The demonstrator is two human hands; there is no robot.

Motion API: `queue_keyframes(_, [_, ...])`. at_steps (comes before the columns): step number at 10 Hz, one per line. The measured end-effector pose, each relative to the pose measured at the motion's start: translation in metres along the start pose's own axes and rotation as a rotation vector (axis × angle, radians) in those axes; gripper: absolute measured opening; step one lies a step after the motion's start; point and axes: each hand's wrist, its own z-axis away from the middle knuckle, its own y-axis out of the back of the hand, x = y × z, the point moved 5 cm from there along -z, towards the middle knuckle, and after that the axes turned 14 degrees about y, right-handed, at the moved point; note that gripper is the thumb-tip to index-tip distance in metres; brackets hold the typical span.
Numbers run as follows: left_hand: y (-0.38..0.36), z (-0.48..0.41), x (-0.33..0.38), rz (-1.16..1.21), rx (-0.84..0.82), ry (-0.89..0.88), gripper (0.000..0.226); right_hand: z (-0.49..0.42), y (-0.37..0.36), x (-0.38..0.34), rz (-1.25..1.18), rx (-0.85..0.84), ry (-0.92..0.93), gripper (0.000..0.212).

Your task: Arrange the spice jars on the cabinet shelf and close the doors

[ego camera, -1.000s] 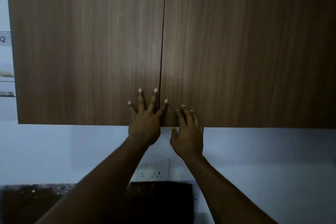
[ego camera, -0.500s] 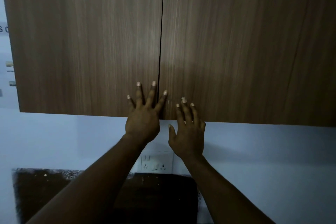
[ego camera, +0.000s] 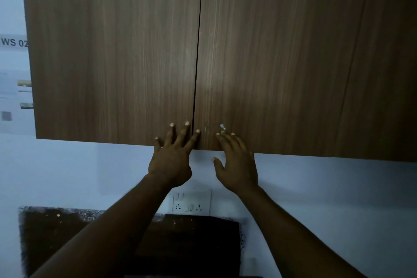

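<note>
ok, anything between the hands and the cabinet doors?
Nothing visible. Left hand and right hand reach the bottom edges of the left door and right door by the centre seam; both doors look shut.

Both arms raised, left hand [ego camera: 171, 162] and right hand [ego camera: 238, 165] flat, fingers spread.

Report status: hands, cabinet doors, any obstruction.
Left hand open, fingers spread at the left door bottom edge. Right hand open, fingertips at the right door. Both doors look shut. Nothing in the way.
</note>
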Motion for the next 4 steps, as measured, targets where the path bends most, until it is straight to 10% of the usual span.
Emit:
queue_keyframes(2, [0.025,0.004,-0.021,0.065,0.012,-0.035,0.094,-0.027,0.051,-0.004,-0.453,0.178,-0.19,0.067])
queue_keyframes(4, [0.082,-0.01,-0.059,0.059,0.169,0.001,0.051,-0.062,0.147,-0.06,-0.608,0.412,-0.068,0.021])
